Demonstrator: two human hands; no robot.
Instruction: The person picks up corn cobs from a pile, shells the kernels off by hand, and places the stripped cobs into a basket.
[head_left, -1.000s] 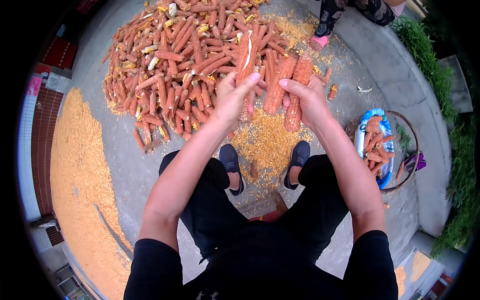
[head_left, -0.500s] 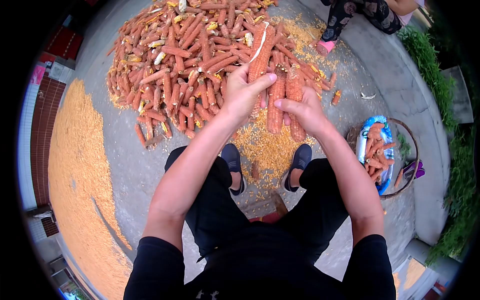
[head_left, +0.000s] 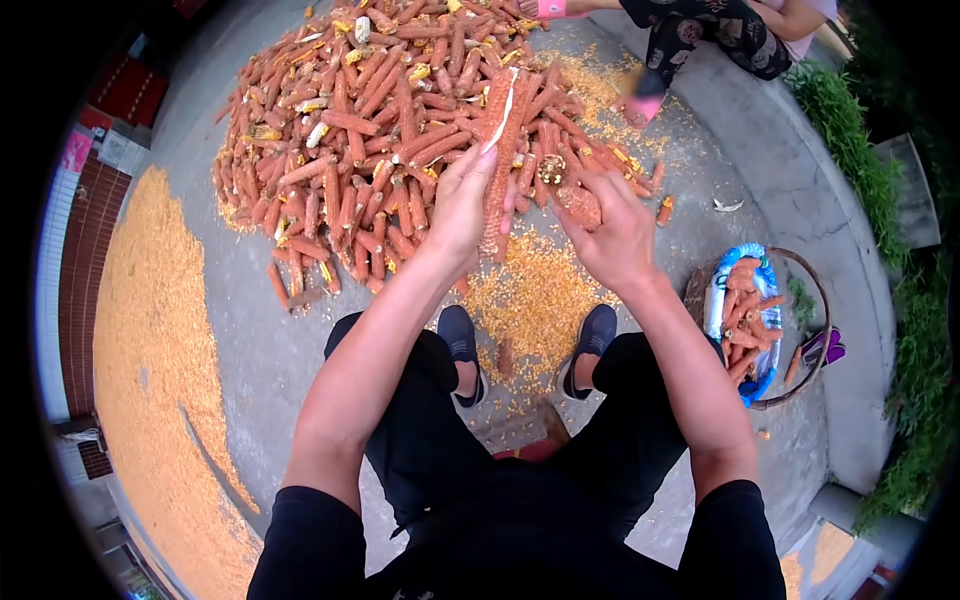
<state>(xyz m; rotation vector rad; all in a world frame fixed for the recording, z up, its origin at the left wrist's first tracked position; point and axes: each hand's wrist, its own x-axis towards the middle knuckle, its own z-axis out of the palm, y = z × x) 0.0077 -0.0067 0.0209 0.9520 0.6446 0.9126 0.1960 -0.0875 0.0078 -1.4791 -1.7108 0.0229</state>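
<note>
My left hand (head_left: 462,208) is closed around a long reddish corn cob (head_left: 512,115) held upright, with a strip of white husk along it. Whether a second cob lies behind it in that grip, I cannot tell. My right hand (head_left: 615,235) grips another corn cob (head_left: 578,205), tilted so that its pale round end faces up toward me; part of it is hidden by the fingers. The two hands are apart, in front of a big heap of reddish cobs (head_left: 350,122). Loose yellow kernels (head_left: 540,300) lie on the ground below, between my shoes.
To the right stands a handled basket (head_left: 828,330) with a blue-and-white lining and cobs inside. A wide layer of kernels (head_left: 155,360) covers the ground at left. Another person (head_left: 700,35) sits at the top right, near the heap. Green plants (head_left: 850,150) grow along the right edge.
My right hand has turned its cob from upright to tilted, end toward me. My left hand has shifted slightly left and down with its cob. The other person's hand now shows at the top.
</note>
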